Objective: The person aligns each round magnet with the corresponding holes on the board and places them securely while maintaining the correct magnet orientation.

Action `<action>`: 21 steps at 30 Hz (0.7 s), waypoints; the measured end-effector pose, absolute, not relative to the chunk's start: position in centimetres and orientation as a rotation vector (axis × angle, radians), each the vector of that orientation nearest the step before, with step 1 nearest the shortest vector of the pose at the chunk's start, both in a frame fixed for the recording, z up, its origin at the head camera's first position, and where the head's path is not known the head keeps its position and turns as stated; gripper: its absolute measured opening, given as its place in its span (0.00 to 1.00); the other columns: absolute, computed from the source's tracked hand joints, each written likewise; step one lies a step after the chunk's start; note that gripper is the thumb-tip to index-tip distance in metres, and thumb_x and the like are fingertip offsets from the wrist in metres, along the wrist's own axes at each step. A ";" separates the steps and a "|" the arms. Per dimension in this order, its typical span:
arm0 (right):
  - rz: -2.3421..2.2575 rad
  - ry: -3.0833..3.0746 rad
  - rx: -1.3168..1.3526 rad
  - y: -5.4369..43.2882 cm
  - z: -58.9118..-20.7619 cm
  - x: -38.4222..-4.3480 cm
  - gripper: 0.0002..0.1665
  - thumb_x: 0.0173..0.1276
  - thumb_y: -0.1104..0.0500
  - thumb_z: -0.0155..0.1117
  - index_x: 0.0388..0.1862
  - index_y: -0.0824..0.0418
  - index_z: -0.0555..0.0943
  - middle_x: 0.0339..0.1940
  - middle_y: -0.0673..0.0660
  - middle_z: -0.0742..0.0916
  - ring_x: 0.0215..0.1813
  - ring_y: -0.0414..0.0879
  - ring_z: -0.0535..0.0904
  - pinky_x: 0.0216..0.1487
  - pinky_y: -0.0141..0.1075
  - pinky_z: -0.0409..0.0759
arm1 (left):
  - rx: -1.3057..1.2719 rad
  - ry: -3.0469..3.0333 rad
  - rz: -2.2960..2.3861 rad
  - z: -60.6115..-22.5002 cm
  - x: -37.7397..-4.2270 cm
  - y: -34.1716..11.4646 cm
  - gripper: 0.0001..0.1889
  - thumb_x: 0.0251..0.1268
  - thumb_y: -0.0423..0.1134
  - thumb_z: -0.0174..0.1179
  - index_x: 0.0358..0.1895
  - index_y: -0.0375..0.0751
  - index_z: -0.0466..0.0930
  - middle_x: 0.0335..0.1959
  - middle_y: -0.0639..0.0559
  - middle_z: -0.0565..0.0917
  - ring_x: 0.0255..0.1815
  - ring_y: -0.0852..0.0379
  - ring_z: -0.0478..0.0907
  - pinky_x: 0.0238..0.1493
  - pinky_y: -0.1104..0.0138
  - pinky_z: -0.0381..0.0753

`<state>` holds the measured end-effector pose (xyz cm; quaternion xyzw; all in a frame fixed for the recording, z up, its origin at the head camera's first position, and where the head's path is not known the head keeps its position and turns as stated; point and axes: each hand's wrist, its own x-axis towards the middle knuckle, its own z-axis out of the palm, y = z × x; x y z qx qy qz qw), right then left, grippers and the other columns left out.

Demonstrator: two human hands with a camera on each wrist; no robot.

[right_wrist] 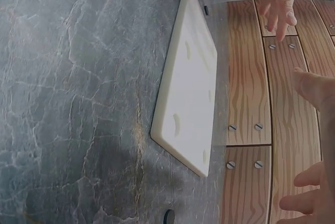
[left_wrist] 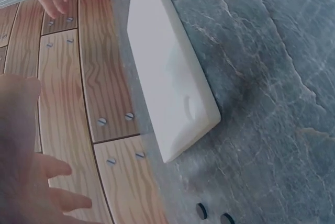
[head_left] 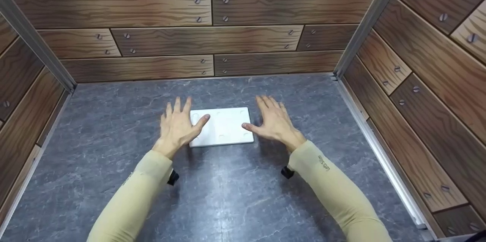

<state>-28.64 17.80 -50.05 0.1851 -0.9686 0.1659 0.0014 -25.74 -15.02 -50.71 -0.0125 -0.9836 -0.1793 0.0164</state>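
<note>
A white rectangular board (head_left: 228,126) with several shallow round hollows lies flat on the grey marbled table. My left hand (head_left: 176,126) is held over its left end, fingers spread and thumb stretched across the board's top in the head view. By the right end is my right hand (head_left: 275,120), also with straight fingers, its thumb tip overlapping the board's edge there. Neither hand holds anything. Small black discs (left_wrist: 201,211) lie on the table past one end of the board in the left wrist view, and another black disc (right_wrist: 169,216) shows in the right wrist view.
Wood-print panels (head_left: 163,40) wall in the table (head_left: 114,120) at the back and both sides, with grey metal posts (head_left: 364,29) at the corners. A pale metal rail (head_left: 383,162) runs along the right side. A small black camera (head_left: 287,172) sits under the right wrist.
</note>
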 end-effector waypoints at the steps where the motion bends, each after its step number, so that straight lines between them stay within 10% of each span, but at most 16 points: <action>1: 0.523 -3.039 0.584 17.8 -50.0 -28.6 0.71 0.68 0.18 0.63 0.94 0.62 0.57 0.93 0.69 0.67 0.94 0.70 0.58 0.93 0.71 0.51 | -0.041 -3.055 -0.558 -50.7 -25.7 -15.0 0.56 0.77 0.80 0.47 0.93 0.42 0.53 0.92 0.26 0.55 0.91 0.18 0.54 0.85 0.26 0.63; 21: 0.562 -2.985 0.599 19.4 -49.9 -27.8 0.59 0.70 0.32 0.73 0.88 0.66 0.69 0.83 0.69 0.80 0.82 0.69 0.78 0.82 0.65 0.76 | 0.109 -2.970 -0.904 -51.1 -25.7 -15.3 0.35 0.82 0.56 0.58 0.72 0.24 0.80 0.63 0.26 0.89 0.67 0.26 0.87 0.69 0.38 0.86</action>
